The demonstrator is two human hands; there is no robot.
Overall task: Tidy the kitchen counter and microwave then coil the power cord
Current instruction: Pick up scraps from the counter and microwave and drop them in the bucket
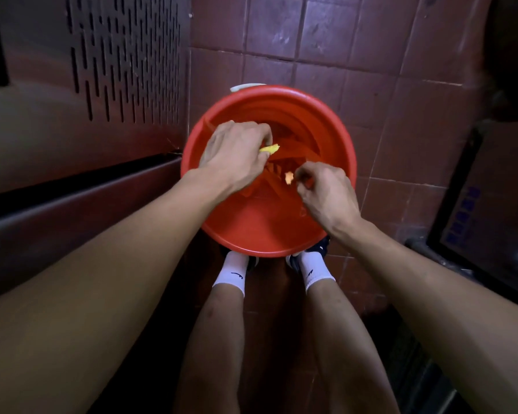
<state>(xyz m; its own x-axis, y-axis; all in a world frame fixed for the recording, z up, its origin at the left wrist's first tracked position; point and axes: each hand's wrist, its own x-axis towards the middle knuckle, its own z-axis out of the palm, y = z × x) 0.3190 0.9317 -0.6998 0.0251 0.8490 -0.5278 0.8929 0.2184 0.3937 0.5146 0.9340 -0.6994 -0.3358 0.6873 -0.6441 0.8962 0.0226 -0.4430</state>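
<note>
A red plastic bucket (335,135) stands on the tiled floor in front of my feet. Both my hands hang over its opening. My left hand (237,153) holds a small yellow scrap (269,148) between curled fingers and thumb. My right hand (326,192) has its fingers curled, and a small pale orange scrap (288,177) sits at its fingertips; whether it is pinched or falling is unclear. The bucket's inside shows red ridges and nothing else I can make out.
A dark metal appliance side with vent slots (123,58) rises at the left, close to the bucket. Reddish floor tiles (326,46) spread beyond it. A dark panel with blue marks (467,216) stands at the right. My feet in white socks (234,273) are just behind the bucket.
</note>
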